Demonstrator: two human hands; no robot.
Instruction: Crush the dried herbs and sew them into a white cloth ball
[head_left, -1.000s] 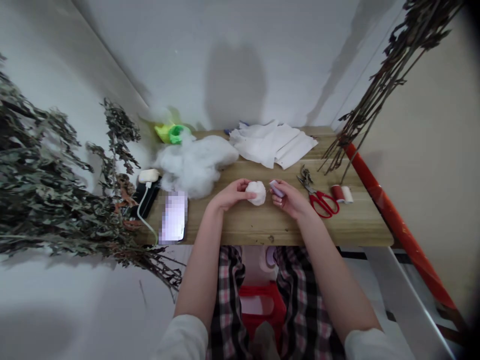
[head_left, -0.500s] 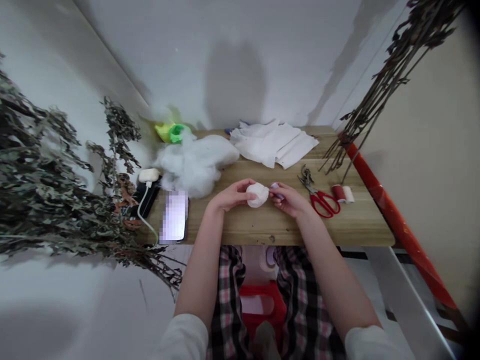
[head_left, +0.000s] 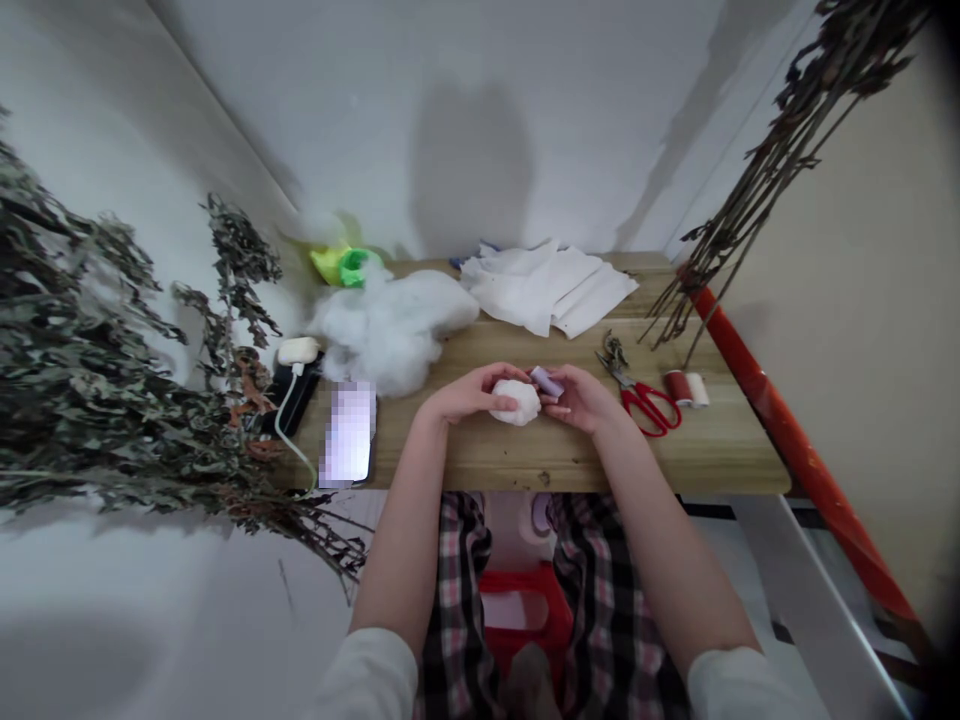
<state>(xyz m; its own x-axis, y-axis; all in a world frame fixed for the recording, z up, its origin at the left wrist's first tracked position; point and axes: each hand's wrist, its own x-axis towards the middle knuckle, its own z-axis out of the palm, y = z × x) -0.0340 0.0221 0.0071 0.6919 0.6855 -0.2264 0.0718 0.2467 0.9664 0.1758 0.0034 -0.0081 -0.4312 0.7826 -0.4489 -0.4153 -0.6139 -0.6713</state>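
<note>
Two hands closer, left hand's fingers (head_left: 498, 378) clamped on stuffing ball (head_left: 516, 403), right hand's fingers (head_left: 561, 386) pinching lilac stick (head_left: 547, 381)

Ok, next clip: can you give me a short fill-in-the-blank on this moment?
The left hand holds a white ball while the ____ hand pinches a lilac piece.
The scissors have ____ handles.
The tabletop is made of ____.

Missing words: right, red, wood.

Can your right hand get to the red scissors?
Probably yes: the right hand lies close to the red scissors, with nothing lying between them, though it holds a small lilac object right now.
</note>
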